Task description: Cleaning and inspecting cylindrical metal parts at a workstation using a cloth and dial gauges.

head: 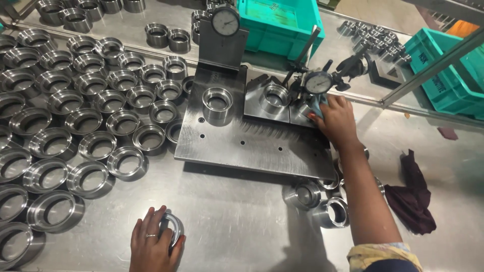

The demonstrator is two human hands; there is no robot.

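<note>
rings (96, 143): polished metal | plate (252, 143): brushed steel | rag (416, 196): matt cloth

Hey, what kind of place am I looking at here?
Probably a machining shop's inspection bench. Rows of shiny machined steel rings cover a metal table, round dial gauges stand on a flat steel plate, and the left hand holds one ring while the right hand works at a gauge.
</note>
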